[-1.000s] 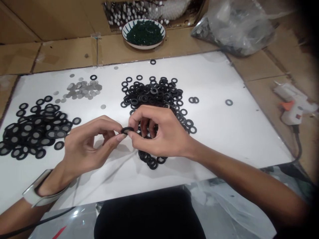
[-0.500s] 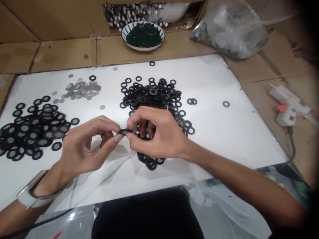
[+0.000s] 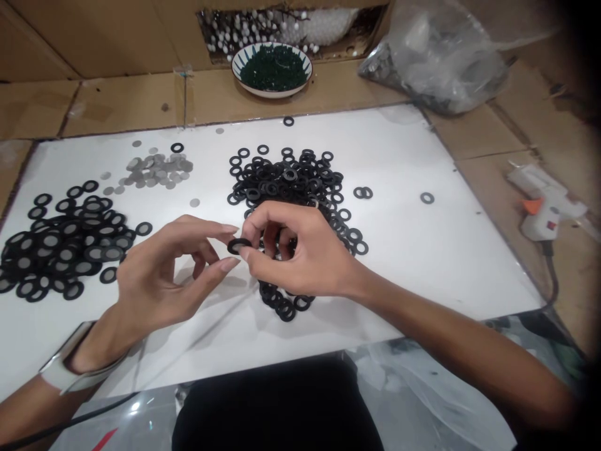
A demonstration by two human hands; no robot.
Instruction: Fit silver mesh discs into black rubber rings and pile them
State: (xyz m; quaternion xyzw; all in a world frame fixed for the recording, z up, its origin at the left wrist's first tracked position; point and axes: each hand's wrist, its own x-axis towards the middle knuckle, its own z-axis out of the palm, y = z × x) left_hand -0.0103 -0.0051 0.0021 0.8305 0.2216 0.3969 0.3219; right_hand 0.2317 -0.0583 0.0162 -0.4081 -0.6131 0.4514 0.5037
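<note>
Between the thumb and forefinger of my right hand is a black rubber washer with a grey centre. My left hand is just left of it, thumb and forefinger parted around the washer's near edge and holding nothing. Under and behind my right hand spreads a heap of black ring washers; part of it is hidden by that hand. Left of my left hand lies a pile of black washers with grey mesh discs in their holes. Behind it are loose grey discs.
At the back stands a bowl of dark green bits. A clear plastic bag sits at the back right. A white glue gun with a cord lies beyond the white board's right edge. Single rings lie apart from the heap.
My left thumb and forefinger have come apart and let go of the washer. It stays in my right fingers. The whole view has shifted slightly.
</note>
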